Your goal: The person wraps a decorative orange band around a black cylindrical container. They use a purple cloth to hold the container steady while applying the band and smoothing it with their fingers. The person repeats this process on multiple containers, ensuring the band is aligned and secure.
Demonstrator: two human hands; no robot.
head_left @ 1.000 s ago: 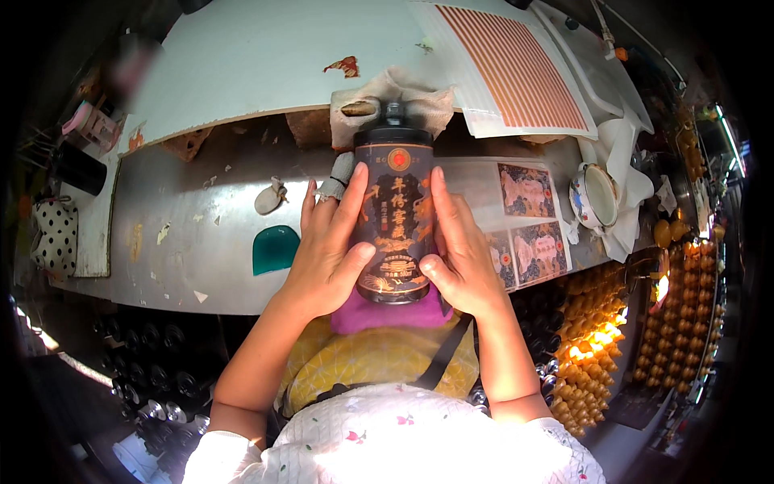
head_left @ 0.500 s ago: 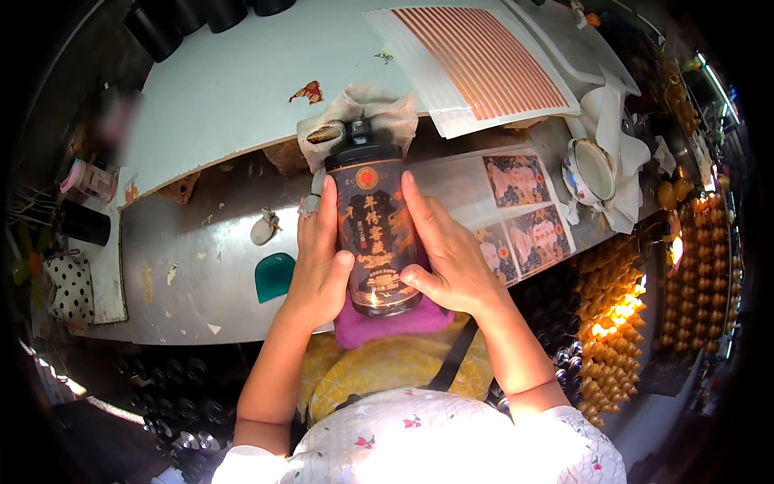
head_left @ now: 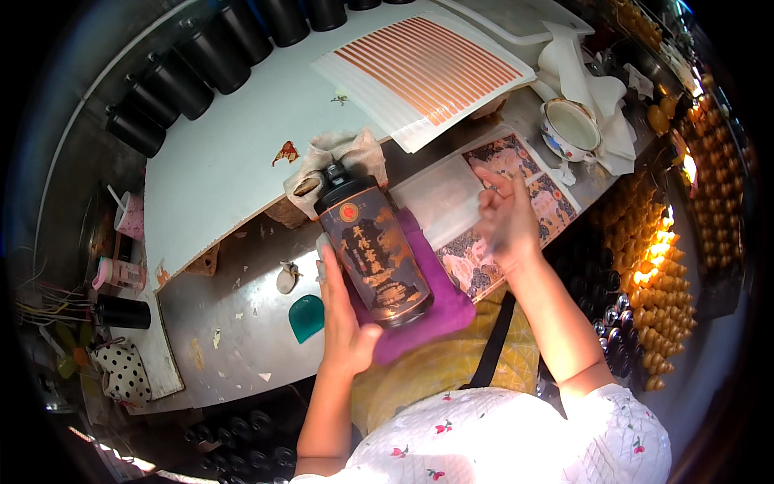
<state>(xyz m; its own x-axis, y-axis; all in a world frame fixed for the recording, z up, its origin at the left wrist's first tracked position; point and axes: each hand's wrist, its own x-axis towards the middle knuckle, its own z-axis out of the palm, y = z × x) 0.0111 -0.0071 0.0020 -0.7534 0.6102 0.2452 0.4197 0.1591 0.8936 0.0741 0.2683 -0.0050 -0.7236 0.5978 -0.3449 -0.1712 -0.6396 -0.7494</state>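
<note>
A black bottle (head_left: 380,256) with an orange-and-gold patterned label lies tilted on a purple cloth (head_left: 431,282), its neck against a crumpled whitish cloth (head_left: 355,153). Along the bottle's left side rests my left hand (head_left: 343,323), fingers stretched out and thumb standing away from the label. My right hand (head_left: 512,222) is off the bottle, hovering over the sheet of dark, floral-patterned labels (head_left: 463,262) at the right. Its fingers are apart and partly blurred, and nothing shows in them.
A teal scraper-like piece (head_left: 306,318) lies on the metal bench, near a small pale cloth bundle (head_left: 288,277). Orange-striped sheets (head_left: 427,68) cover part of the raised white board. Beyond stand several black bottles (head_left: 214,56); an enamel bowl (head_left: 569,129) sits at the right.
My right hand has left the bottle and moved right, over the label sheet. My left hand stays at the bottle's side. The view has shifted, and the bottle appears more tilted.
</note>
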